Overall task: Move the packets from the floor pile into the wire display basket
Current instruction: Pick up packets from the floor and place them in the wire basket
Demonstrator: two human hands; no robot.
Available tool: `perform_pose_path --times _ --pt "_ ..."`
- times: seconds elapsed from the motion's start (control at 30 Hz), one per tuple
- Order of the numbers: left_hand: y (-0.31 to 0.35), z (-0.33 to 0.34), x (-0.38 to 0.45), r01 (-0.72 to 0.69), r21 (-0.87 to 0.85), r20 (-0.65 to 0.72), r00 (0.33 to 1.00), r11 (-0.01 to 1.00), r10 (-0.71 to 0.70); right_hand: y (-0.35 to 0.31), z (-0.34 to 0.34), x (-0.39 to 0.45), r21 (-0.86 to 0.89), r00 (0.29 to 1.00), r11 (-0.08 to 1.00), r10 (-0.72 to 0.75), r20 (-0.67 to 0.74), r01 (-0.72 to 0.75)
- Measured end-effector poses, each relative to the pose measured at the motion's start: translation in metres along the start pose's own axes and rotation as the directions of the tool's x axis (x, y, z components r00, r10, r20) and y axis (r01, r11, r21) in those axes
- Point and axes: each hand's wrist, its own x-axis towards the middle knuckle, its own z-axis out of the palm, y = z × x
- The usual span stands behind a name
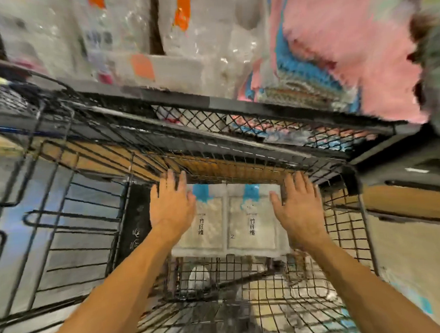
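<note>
Packets (228, 221) lie flat in the wire display basket (346, 235), two white ones side by side with blue tops and a line of dark print down each, their long sides running away from the person toward the far wall of the basket. They sit directly between the two hands: the left hand (171, 208) lies over the left edge of the left packet, and the right hand (297, 205) is at the right edge of the right packet, close against the basket's side mesh. Both hands are spread, fingers straight and pointing forward, gripping nothing; whether the palms press on the packets or hover just above them I cannot tell. Neither hand is clearly nearer, since the pair is flanked evenly. Just beyond the fingertips a brown board (227, 169) lines the far wall under a black upper shelf (236, 106), which overhangs the basket and would crowd any lift straight up. Bagged goods and a pink fluffy cloth (340, 43) are stacked on that shelf. The floor pile is not in view, so how many packets remain is unknown.
</note>
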Motion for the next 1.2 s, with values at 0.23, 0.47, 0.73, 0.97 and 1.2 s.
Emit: perform_pose_path --times 0.23,0.47,0.73,0.97,1.2 --pt "0.013 -0.126 -0.043 -0.056 -0.013 -0.194 0.980 0.998 0.053 -0.006 -0.119 -0.032 -0.030 0.993 0.996 -0.081 -0.081 0.078" --pt "0.028 -0.236 -0.090 -0.127 -0.038 -0.325 0.940 0.991 0.108 -0.004 -0.220 -0.069 0.024 0.975 0.993 -0.111 -0.193 0.117" --pt "0.051 -0.302 -0.137 -0.282 -0.007 -0.418 0.873 0.959 0.253 0.007 -0.288 -0.135 0.110 0.956 0.992 -0.019 -0.291 0.053" --pt "0.079 -0.316 -0.178 -0.509 0.004 -0.407 0.785 0.861 0.467 0.032 -0.306 -0.219 0.139 0.921 0.981 0.179 -0.345 -0.139" --pt "0.108 -0.284 -0.231 -0.740 0.051 -0.281 0.633 0.670 0.721 0.053 -0.277 -0.340 0.280 0.816 0.878 0.469 -0.338 -0.389"
